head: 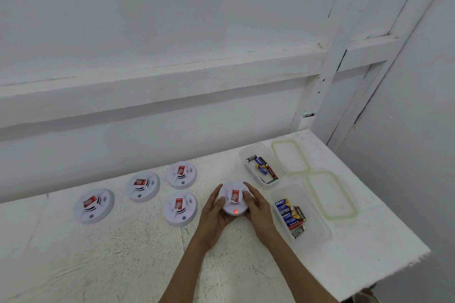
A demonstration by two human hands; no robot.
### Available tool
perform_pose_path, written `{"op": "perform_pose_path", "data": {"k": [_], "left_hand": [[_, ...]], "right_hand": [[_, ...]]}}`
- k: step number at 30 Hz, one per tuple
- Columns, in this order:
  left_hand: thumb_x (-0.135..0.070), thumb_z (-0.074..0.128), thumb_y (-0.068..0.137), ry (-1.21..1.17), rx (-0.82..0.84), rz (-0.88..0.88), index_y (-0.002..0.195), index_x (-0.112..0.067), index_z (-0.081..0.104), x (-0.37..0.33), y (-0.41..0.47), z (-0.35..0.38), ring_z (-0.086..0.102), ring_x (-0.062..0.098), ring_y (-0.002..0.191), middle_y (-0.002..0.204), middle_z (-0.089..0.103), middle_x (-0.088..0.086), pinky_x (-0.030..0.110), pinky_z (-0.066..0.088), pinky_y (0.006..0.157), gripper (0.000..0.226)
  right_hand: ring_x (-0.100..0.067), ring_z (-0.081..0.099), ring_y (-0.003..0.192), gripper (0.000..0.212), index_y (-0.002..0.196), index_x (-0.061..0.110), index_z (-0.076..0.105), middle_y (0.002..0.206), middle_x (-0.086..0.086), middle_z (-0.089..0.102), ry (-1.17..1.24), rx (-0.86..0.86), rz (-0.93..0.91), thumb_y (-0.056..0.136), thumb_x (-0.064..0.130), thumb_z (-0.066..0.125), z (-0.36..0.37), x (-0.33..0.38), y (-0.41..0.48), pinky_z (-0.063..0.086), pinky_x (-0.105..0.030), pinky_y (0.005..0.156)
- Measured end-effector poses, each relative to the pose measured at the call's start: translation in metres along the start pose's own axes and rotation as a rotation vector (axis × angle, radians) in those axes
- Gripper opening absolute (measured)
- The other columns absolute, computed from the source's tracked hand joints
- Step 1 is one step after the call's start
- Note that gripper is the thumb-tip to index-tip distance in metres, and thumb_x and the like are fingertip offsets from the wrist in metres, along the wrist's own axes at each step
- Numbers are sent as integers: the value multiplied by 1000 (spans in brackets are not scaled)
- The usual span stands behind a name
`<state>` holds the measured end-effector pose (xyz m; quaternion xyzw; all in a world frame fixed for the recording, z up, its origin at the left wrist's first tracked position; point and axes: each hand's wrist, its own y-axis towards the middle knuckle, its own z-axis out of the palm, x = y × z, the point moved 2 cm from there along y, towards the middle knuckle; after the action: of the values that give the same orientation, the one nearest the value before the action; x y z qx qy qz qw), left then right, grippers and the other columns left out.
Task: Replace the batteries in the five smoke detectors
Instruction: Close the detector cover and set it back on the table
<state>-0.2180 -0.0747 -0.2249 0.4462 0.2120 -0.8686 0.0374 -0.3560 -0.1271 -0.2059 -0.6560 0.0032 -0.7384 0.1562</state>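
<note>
A round white smoke detector [234,198] with a red sticker and a lit red light sits between my hands at the table's middle. My left hand [214,215] grips its left side, thumb on top. My right hand [258,209] grips its right side. Several more white detectors lie face up to the left: one [181,174] at the back, one [180,208] in front of it, one [142,186] and one [93,205] farther left. A clear box [279,216] close to my right hand holds several batteries [290,214]. A second clear box [248,151] behind it holds several batteries [262,167].
Two clear lids with green rims lie right of the boxes, one [290,156] at the back and one [331,194] nearer. The white table [123,253] ends in a ragged edge at the right. A white wall with a ledge stands behind.
</note>
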Motion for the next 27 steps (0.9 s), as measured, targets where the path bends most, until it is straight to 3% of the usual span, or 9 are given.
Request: {"op": "perform_pose_path", "data": {"k": [21,27], "left_hand": [[-14,54,105,36,-32,-29,150,-16,50,-2,1,0,63,36,130,145,63,11,64,49,107,45],[-11,51,108,87,-45,3,149,-15,51,-14,-1,3,65,35,127,144,63,12,57,56,101,42]], "right_hand": [[-20,67,117,35,135,23,61,127,1,69,22,21,21,100,25,58,2,4,0,54,-47,100],[-15,72,104,31,131,27,64,115,3,74,-52,-12,32,100,27,60,11,13,6,59,-47,91]]}}
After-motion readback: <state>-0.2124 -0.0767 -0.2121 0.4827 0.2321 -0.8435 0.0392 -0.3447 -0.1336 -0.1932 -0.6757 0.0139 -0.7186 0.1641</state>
